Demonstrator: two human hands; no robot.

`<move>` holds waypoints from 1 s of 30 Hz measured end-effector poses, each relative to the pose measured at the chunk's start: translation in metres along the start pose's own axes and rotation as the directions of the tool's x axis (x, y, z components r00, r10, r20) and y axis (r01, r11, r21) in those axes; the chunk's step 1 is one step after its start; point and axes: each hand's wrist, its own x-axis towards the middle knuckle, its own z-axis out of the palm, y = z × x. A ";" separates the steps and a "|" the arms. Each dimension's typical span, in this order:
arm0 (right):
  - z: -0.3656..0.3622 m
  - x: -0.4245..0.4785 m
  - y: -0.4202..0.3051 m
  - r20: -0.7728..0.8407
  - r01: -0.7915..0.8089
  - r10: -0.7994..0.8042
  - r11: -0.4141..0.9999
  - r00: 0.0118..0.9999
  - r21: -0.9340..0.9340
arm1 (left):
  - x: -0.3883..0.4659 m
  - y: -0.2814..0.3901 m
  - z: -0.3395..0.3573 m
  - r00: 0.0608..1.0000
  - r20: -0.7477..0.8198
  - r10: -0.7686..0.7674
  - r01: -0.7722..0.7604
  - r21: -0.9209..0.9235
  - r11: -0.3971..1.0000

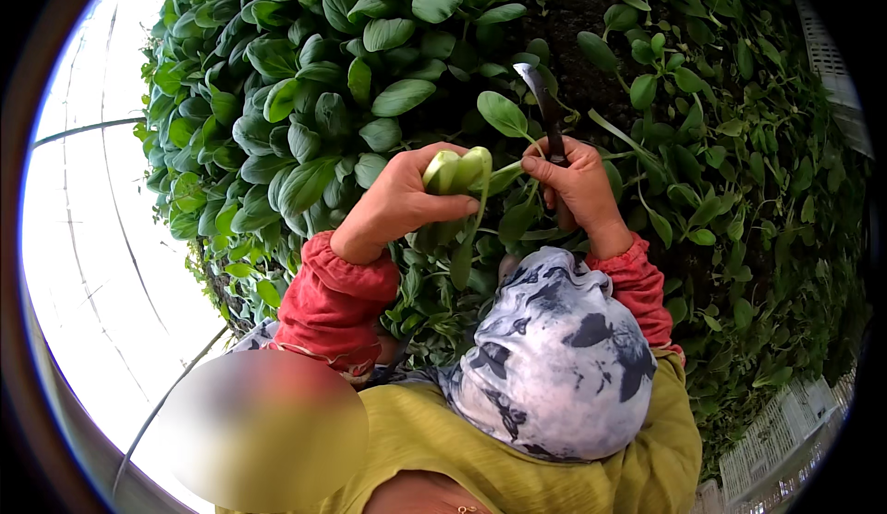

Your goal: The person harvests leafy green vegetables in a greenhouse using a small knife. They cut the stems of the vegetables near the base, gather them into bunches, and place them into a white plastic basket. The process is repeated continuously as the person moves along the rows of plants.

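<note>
My left hand (395,202) is closed around a couple of bok choy heads (450,171), their pale green bases facing up between thumb and fingers. A thin leaf stalk (484,191) bends down from them, past my thumb. In my right hand (578,178) is a small sickle-like knife (549,108) with a dark, curved blade pointing away from me. Thumb and fingertips of that hand also pinch leaf stalks, one ending in a broad green leaf (502,114). The held plants' lower leaves partly blend into the foliage below.
Dense bok choy (332,91) grows ahead and left. Dark soil (554,8) shows ahead, with loose leaves and low plants (741,188) to the right. White plastic crates (779,438) stand lower right, another crate (828,56) upper right. My patterned-cloth-covered knee (561,354) is below my hands.
</note>
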 end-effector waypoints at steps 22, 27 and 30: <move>-0.033 0.091 -0.016 -0.135 0.029 -0.055 0.982 0.989 -0.185 | 0.197 0.048 -0.059 0.908 -0.290 0.302 0.228 0.948 0.224; -0.007 0.180 0.004 0.092 0.294 -0.328 0.645 0.940 -0.705 | 0.179 -0.001 -0.108 0.838 -0.365 0.406 0.201 0.898 0.391; 0.010 0.212 0.012 0.085 0.250 -0.287 0.611 0.954 -0.751 | 0.180 -0.022 -0.120 0.795 -0.380 0.474 0.114 0.859 0.499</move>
